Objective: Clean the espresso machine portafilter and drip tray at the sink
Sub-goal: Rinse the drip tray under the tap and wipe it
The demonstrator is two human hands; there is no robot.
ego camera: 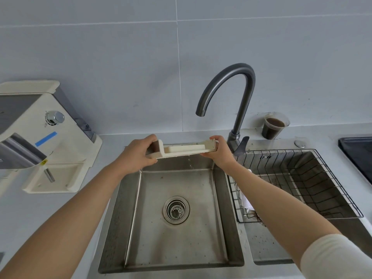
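I hold a cream drip tray (182,150) with both hands over the far edge of the left sink basin (175,234). My left hand (138,153) grips its left end and my right hand (220,153) grips its right end. The tray is tilted, and a thin trickle of water (189,163) runs from its underside into the basin. The cream espresso machine (40,135) stands on the counter at the left, with an empty recess (56,178) at its base. No portafilter is in view.
A dark grey gooseneck faucet (237,93) arches over the sink behind the tray. A wire rack (302,178) sits in the right basin with a white cloth (246,202) at its left edge. A plastic cup of dark liquid (273,126) stands behind it. A black tray (358,152) lies far right.
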